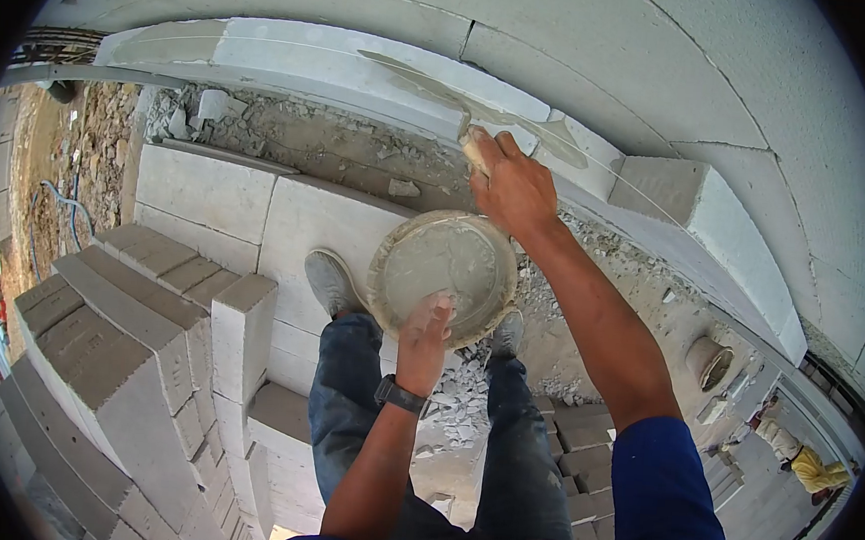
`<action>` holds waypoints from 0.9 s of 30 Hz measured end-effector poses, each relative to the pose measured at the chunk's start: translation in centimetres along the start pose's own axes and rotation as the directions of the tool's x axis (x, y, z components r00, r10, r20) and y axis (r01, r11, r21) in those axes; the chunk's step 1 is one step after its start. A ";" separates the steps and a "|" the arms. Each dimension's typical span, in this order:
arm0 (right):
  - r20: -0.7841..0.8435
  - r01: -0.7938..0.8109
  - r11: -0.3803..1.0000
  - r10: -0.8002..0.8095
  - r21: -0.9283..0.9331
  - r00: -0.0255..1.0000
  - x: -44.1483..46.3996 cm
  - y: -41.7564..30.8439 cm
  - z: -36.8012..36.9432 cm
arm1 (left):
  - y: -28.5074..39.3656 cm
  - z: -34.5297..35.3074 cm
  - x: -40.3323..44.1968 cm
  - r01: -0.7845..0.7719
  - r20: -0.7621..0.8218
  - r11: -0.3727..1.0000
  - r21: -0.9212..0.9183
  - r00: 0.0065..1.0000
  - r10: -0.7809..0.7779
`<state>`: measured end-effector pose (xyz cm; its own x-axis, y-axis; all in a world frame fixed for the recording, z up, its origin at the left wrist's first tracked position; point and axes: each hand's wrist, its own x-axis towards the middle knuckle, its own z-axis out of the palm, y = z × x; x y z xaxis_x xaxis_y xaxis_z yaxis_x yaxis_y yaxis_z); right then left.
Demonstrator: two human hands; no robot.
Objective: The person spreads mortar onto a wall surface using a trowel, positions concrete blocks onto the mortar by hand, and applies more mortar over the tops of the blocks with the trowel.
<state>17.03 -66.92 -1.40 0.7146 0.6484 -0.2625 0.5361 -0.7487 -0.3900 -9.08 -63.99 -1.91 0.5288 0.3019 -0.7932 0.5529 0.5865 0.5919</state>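
My right hand (518, 188) is closed around the pale handle of a trowel (476, 153) at the wall; its blade is hard to make out against the grey mortar. A streak of wet mortar (416, 76) runs along the upper face of a white block row (297, 55). Below, a round basin (383, 289) holds grey mortar (433, 260). My left hand (423, 342), with a dark watch at its wrist, is over the basin's near rim, fingers curled together above the mortar. Whatever those fingers may hold is hidden.
A thin string (648, 197) stretches along the block row. Stacked blocks (116, 348) rise at the left. Rubble (463, 403) lies between my legs, beside my shoes (331, 281). A bucket (712, 365) lies at the right, and a person in yellow (818, 473) is farther off.
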 end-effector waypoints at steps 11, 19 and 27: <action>0.105 -0.214 0.842 0.186 0.495 0.977 -19.7 1.7 1.6 | 0.7 -0.1 0.4 -0.011 -0.043 0.996 -0.088 0.999 0.007; 0.522 -0.453 0.873 0.305 0.180 0.796 -23.1 0.5 8.1 | 0.9 1.0 0.0 -0.025 0.048 0.968 -0.250 0.998 0.038; 0.548 -0.454 0.761 0.156 0.464 0.822 -18.9 1.4 17.4 | 0.0 2.1 0.0 -0.027 0.075 0.958 -0.284 0.996 0.051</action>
<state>-3.55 -77.84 -12.30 0.4249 0.4914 -0.7602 -0.1246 -0.8001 -0.5868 -7.74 -65.57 -1.61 0.6032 0.2737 -0.7492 0.3325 0.7675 0.5481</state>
